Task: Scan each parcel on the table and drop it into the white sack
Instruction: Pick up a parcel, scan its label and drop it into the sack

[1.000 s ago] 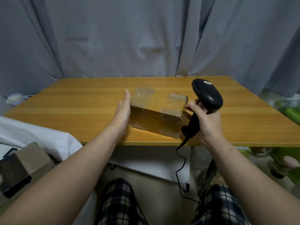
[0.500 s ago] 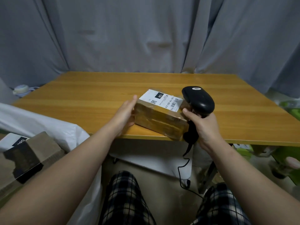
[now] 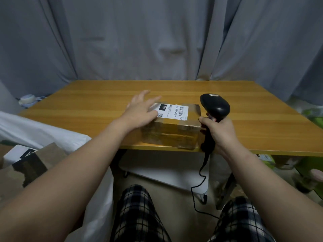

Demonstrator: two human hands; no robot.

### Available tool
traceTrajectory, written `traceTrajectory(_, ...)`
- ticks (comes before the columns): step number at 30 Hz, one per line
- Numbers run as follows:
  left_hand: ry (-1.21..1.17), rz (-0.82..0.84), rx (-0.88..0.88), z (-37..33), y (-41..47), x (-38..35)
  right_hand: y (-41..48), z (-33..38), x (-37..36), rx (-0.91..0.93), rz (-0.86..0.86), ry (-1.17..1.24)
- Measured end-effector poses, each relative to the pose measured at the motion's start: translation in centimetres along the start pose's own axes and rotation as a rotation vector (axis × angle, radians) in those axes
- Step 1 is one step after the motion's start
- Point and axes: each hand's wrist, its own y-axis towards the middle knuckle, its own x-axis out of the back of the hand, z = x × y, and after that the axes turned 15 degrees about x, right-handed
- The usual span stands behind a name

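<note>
A taped brown cardboard parcel (image 3: 172,135) lies flat at the near edge of the wooden table (image 3: 87,110), its white shipping label (image 3: 174,111) facing up. My left hand (image 3: 141,110) rests on the parcel's left top edge with fingers spread, partly covering the label. My right hand (image 3: 219,130) grips the handle of a black corded barcode scanner (image 3: 215,106), held upright just right of the parcel, thumb touching the box's corner. The white sack (image 3: 40,130) sits low at the left, below the table edge.
Inside the sack lie other parcels (image 3: 31,163), brown and dark with a white label. A grey curtain (image 3: 157,41) hangs behind the table. The scanner's cable (image 3: 201,173) drops between my knees. Green items (image 3: 307,165) sit on the floor at the right.
The parcel was turned so its label faces up, then laid flat on the table. My left hand moved from the box's left side onto its top. The scanner stayed beside it.
</note>
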Motion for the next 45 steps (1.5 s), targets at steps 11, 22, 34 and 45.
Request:
traceTrajectory(11, 0.35, -0.16, 0.21, -3.3, 2.5, -0.9, -3.0, 0.3, -1.8, -0.195, -0.059, 0.258)
traceTrajectory(22, -0.973, 0.375, 0.302, -0.1, 0.4, -1.7, -1.9, 1.0, -3.2, -0.132, 0.059, 0.372)
traceTrajectory(34, -1.103, 0.18, 0.199, 1.6, -1.3, -3.1, -2.4, 1.2, -1.1, 0.28, 0.1, -0.084)
traceTrajectory(45, -1.099, 0.168, 0.201, 1.5, -1.2, -3.4, -4.4, 0.7, -1.9, 0.292, 0.175, -0.097)
